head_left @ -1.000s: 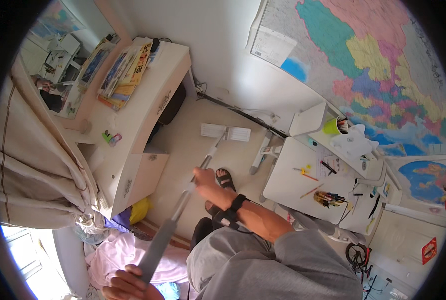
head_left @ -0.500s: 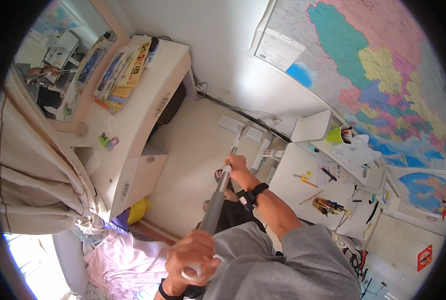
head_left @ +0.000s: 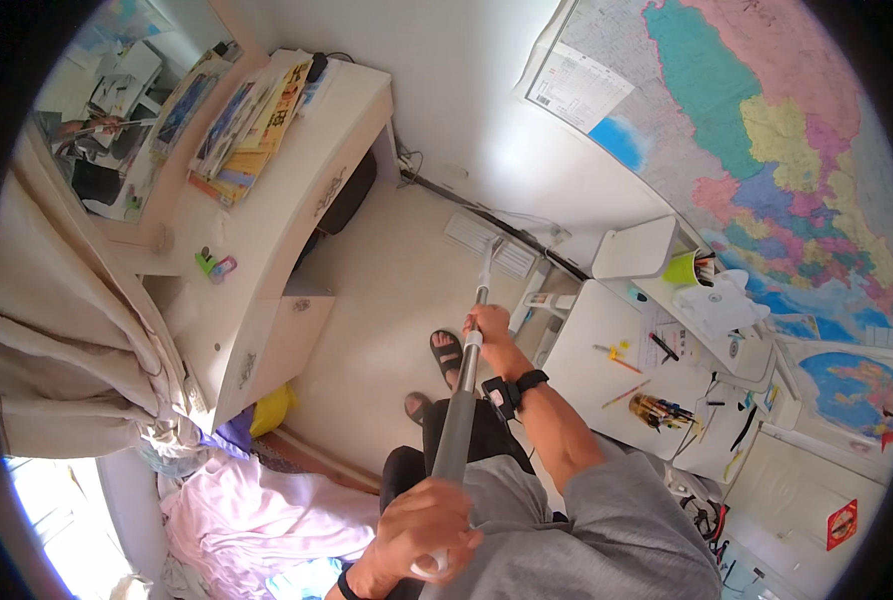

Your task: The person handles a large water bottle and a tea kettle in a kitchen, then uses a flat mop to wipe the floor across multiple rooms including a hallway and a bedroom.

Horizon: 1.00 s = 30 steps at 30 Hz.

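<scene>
A grey and silver mop pole (head_left: 455, 430) runs slantwise from near my waist to the floor. Its white flat mop head (head_left: 513, 261) lies on the pale floor beside the wall's foot. My left hand (head_left: 418, 528) is closed round the top end of the pole, low in the picture. Farther down the shaft, my right hand (head_left: 489, 327) wraps around it, with a black band and a small device on that wrist. My sandalled feet (head_left: 446, 352) stand on the floor to the left of the pole.
At left stands a white dresser (head_left: 316, 120) with papers (head_left: 251, 130) and a mirror. A white desk (head_left: 606, 370) at right carries pens and brushes (head_left: 661, 411). Pink bedding (head_left: 256, 510) lies at lower left. Cables (head_left: 411, 165) run along the wall's foot.
The view has shifted slightly. Both hands keep their grip on the mop pole, and my left hand has moved right in the picture. My feet show more plainly.
</scene>
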{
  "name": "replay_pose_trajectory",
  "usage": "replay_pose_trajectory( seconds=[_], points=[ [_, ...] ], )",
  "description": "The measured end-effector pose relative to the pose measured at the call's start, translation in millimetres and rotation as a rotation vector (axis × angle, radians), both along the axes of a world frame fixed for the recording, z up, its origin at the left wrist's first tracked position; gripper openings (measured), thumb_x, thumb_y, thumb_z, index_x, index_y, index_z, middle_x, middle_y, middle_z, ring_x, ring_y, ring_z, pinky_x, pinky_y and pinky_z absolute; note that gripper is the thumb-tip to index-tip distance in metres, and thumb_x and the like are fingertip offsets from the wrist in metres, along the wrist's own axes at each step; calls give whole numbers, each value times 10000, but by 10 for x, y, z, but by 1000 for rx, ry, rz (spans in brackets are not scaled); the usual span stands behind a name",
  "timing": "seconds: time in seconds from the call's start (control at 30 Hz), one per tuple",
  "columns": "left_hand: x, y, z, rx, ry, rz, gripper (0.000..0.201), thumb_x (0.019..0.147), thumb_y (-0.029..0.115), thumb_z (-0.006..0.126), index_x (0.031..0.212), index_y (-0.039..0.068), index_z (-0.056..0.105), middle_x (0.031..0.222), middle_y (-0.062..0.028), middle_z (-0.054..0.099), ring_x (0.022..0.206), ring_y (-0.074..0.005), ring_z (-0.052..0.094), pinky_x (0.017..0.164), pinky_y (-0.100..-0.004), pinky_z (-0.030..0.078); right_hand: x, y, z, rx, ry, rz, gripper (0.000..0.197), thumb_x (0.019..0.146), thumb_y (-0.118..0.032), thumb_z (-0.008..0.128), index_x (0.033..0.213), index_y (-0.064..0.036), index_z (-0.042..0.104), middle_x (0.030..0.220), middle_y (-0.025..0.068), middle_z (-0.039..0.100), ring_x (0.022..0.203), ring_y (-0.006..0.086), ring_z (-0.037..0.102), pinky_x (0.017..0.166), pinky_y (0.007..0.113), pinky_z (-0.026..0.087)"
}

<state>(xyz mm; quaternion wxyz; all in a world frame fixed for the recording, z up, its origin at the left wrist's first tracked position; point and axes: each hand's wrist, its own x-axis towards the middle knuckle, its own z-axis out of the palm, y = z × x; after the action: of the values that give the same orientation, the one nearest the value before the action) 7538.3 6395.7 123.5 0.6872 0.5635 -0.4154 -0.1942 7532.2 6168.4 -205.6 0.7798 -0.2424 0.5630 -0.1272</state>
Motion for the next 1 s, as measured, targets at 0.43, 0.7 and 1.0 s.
replay_pose_trajectory(
  seconds=[0.43, 0.7, 1.0],
  points=[
    [-359, 703, 149, -18, -80, 126, 222, 677, -91, 575, 866, 21, 537, 617, -103, 549, 551, -279, 568, 581, -414, 510, -241, 979, -164, -19, -104, 170, 68, 796, 11, 545, 837, -4, 493, 652, 102, 502, 515, 224, 525, 454, 376, 443],
    [-461, 1274, 767, 129, -168, 279, 101, 794, -26, 509, 887, 11, 497, 635, -66, 505, 496, -221, 492, 482, -382, 455, -355, 2039, 293, 81, -80, 131, 30, 733, 49, 566, 727, 23, 551, 661, 109, 541, 571, 224, 549, 509, 362, 445],
    [-570, 1273, 997, -103, -34, 169, 134, 777, -40, 605, 782, 17, 484, 601, -101, 536, 483, -237, 511, 467, -398, 474, -337, 1993, 527, 125, -55, 272, 72, 746, 51, 558, 758, 6, 503, 657, 89, 507, 557, 204, 531, 486, 350, 424]
  ],
)
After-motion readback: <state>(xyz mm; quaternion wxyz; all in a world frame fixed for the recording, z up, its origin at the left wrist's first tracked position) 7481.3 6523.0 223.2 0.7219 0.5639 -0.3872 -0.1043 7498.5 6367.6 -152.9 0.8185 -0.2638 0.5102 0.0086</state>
